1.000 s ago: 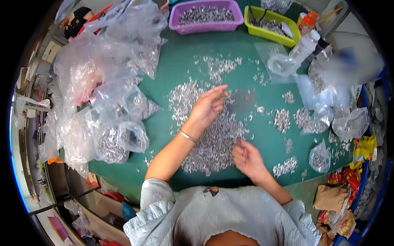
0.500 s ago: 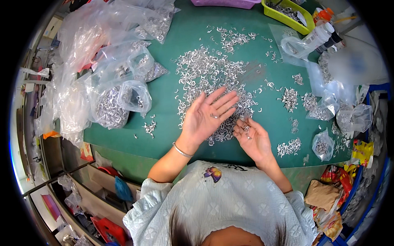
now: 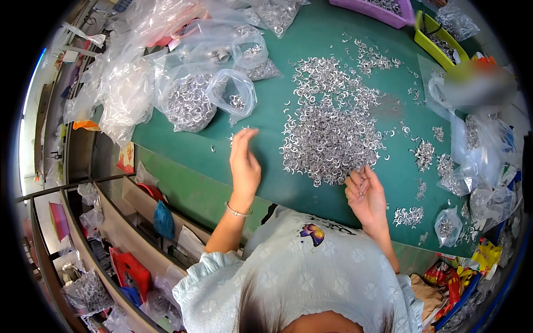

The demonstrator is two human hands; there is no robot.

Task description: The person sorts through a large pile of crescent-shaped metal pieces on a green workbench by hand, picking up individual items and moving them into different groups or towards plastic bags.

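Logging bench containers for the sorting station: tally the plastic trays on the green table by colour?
Purple tray: 1
Yellow-green tray: 1
Total: 2
Both sit at the table's far edge, cut off by the frame, and hold small metal parts like the main pile.

A small-parts sorting workshop: a green work table [image 3: 222, 188] is strewn with a large heap of small silver metal rings [image 3: 333, 139]. Clear plastic bags [image 3: 189, 100] of the same parts crowd its edges, beside purple [image 3: 377, 8] and yellow-green trays [image 3: 438, 41].
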